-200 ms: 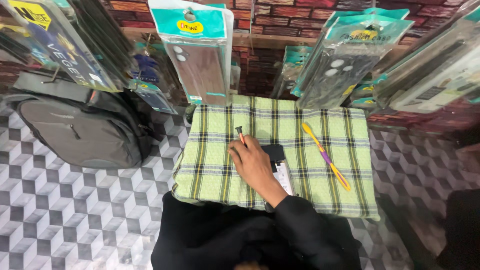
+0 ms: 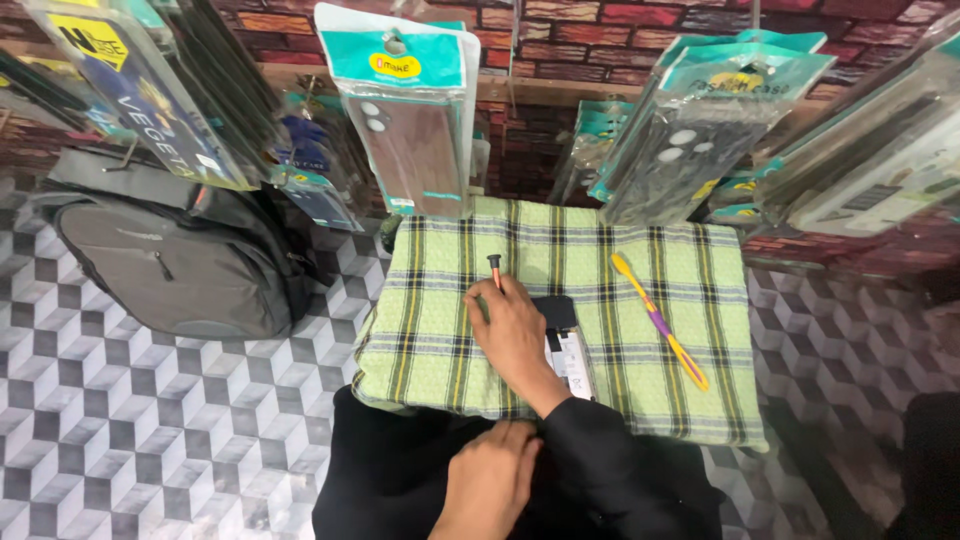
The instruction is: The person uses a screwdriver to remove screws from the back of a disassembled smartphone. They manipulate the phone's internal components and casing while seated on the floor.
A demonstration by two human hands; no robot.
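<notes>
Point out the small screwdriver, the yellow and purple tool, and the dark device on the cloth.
small screwdriver (image 2: 495, 268), head view, dark cap end.
yellow and purple tool (image 2: 660, 322), head view, mid-shaft.
dark device (image 2: 556, 312), head view, exposed top face.

The green checked woven cloth (image 2: 440, 330) looks matt and coarse; the hanging clear plastic phone-case packets (image 2: 405, 120) shine glossy; the grey fabric backpack (image 2: 170, 265) looks matt.

We see clear phone-case packs (image 2: 415, 120) with teal header cards hanging centre, more (image 2: 700, 125) right, dark yellow-labelled packs (image 2: 130, 90) left.
</notes>
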